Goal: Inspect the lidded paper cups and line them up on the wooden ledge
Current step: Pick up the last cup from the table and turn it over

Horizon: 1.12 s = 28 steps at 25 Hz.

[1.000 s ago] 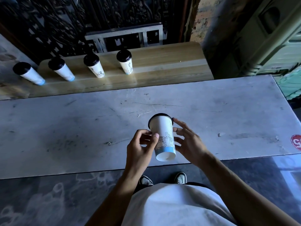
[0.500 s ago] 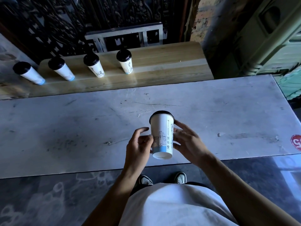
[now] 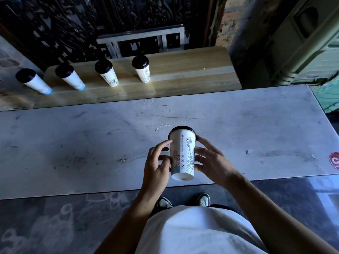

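Observation:
I hold a white paper cup [image 3: 182,154] with a black lid and a line drawing above the grey stone counter [image 3: 91,143]. It is tipped so its base faces me and its lid points away. My left hand [image 3: 156,165] grips its left side and my right hand [image 3: 212,162] its right side, fingertips on the wall. Several more lidded cups stand in a row on the wooden ledge [image 3: 183,74] behind the counter; the rightmost cup [image 3: 142,69] is near the middle and the leftmost cup [image 3: 33,80] is at the far left.
The ledge's right half is bare wood, ending at a brick wall [image 3: 227,21]. A dark ornate metal screen [image 3: 91,24] with a grey frame rises behind the ledge. A red sticker [image 3: 334,160] lies on the counter's right edge. My shoes [image 3: 183,200] show below the counter.
Both hands have turned the cup about its axis, so a different part of the drawing and a printed seam now face me. It stays in the same place above the counter.

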Each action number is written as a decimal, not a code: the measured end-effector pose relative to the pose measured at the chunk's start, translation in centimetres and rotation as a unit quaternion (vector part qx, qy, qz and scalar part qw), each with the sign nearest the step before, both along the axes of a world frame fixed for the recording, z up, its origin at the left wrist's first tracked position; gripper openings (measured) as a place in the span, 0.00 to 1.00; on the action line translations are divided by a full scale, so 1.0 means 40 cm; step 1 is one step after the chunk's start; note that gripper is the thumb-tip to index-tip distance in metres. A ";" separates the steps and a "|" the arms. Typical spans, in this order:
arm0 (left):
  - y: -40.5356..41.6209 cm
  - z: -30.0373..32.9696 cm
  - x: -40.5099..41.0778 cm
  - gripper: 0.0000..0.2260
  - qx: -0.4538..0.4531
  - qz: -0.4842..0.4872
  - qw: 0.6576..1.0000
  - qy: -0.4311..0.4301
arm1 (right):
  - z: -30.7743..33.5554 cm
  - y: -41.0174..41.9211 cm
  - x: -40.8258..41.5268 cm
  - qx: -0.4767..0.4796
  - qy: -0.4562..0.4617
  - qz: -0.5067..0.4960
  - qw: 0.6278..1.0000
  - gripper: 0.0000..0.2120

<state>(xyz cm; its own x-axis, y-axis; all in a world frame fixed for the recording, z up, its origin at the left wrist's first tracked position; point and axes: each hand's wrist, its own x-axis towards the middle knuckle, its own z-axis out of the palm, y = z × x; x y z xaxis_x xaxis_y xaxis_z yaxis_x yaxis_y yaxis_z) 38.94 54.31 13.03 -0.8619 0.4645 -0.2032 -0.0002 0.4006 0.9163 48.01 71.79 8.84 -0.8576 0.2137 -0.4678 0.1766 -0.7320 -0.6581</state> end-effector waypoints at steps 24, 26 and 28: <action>-0.012 -0.034 -0.021 0.10 0.006 0.013 1.000 -0.027 | -0.022 -0.008 -0.022 0.055 -0.015 -0.042 0.997 0.24; -0.014 -0.039 -0.024 0.10 0.007 0.010 1.000 -0.028 | -0.021 -0.010 -0.022 0.053 -0.029 -0.049 0.997 0.22; -0.017 -0.044 -0.028 0.10 0.014 0.008 0.999 -0.032 | -0.020 -0.011 -0.024 0.055 -0.060 -0.049 0.995 0.20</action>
